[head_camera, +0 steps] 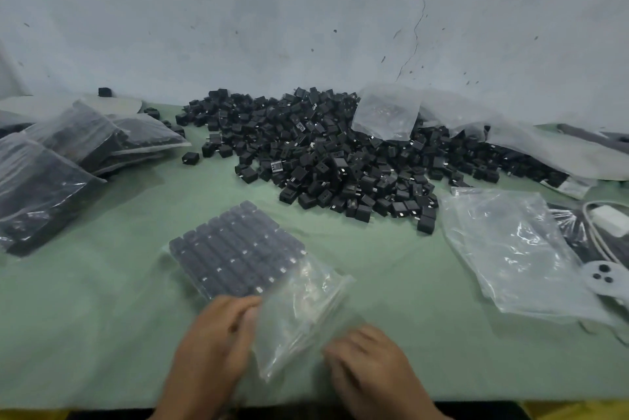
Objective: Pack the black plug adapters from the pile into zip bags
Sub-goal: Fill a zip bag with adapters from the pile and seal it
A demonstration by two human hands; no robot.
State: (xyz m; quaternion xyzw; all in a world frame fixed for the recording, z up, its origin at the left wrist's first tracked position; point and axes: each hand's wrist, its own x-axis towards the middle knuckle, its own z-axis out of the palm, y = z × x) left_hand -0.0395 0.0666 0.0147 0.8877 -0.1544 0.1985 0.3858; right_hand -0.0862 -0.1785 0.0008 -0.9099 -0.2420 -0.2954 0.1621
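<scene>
While the left hand (218, 344) curls its fingers round the near mouth of a zip bag (299, 314) on the green surface (102, 334), the right hand (367, 361) touches that edge, its grip too blurred to tell. Black adapters (238, 249) fill the bag's far half in rows. Beyond lies the loose pile (340, 154).

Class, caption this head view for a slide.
Left hand holds a filled zip bag, right hand at its mouth, adapter pile behind.
</scene>
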